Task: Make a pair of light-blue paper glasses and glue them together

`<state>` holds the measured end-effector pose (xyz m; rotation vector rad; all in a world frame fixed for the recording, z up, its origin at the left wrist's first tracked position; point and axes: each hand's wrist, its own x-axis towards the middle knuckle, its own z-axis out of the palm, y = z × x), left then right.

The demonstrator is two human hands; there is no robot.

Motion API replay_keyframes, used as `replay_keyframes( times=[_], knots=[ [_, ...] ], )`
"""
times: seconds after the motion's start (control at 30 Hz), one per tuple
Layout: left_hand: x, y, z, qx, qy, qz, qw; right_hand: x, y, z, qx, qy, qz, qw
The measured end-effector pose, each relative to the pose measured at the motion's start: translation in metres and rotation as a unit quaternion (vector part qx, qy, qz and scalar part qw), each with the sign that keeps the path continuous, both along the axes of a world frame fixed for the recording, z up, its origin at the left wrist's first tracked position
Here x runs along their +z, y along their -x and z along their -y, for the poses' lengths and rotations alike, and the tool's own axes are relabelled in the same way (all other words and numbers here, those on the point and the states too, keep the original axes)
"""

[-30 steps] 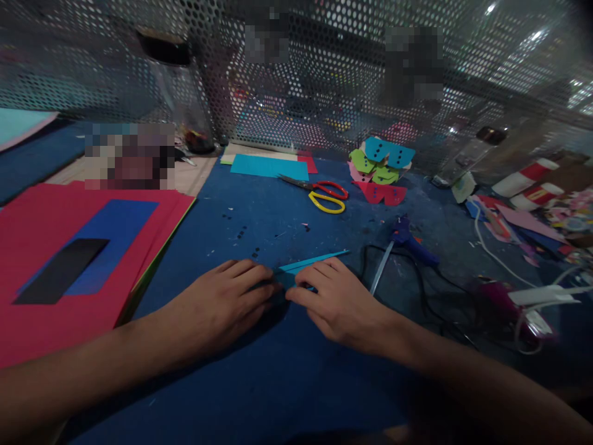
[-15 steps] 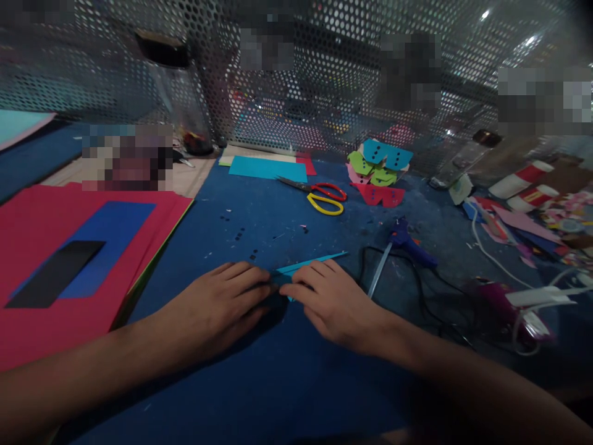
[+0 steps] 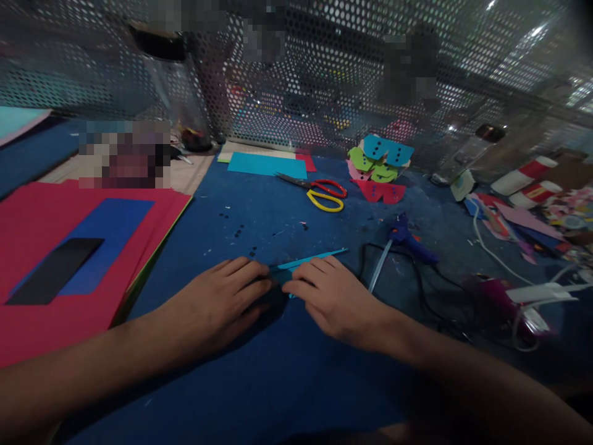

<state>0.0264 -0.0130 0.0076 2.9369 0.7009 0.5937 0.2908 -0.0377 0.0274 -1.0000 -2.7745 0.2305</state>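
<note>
My left hand (image 3: pixel 217 306) and my right hand (image 3: pixel 331 296) lie side by side on the dark blue table mat (image 3: pixel 278 371), fingertips almost touching. Both press down on a small folded strip of light blue paper (image 3: pixel 308 259), whose pointed end sticks out to the right past my right fingers. The fingers of both hands are curled onto the paper; most of it is hidden under them.
A stack of red card with blue and black sheets (image 3: pixel 69 259) lies at the left. Red-and-yellow scissors (image 3: pixel 319 193), a light blue sheet (image 3: pixel 266 165) and cut paper shapes (image 3: pixel 380 167) lie farther back. A blue glue gun (image 3: pixel 407 238) with cables, and paper scraps, sit at the right before a perforated metal wall (image 3: pixel 324 80).
Both hands stay on the blue paper; my right fingers have slid slightly left toward my left hand. Little else differs.
</note>
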Motion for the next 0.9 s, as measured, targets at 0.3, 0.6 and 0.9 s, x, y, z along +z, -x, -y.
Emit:
replay_keyframes(
  times=[0.3,0.6,0.9],
  knots=[
    [-0.001,0.002,0.001,-0.002,0.003,-0.007,1.000,0.001,-0.010,0.000,0.020,0.017,-0.043,0.999],
    [0.000,0.001,0.000,-0.008,-0.012,-0.005,1.000,-0.002,-0.004,0.001,0.014,-0.019,-0.009,1.000],
    [-0.001,0.001,0.001,-0.008,-0.030,-0.008,0.999,-0.007,0.002,0.001,-0.001,-0.034,0.024,0.999]
  ],
)
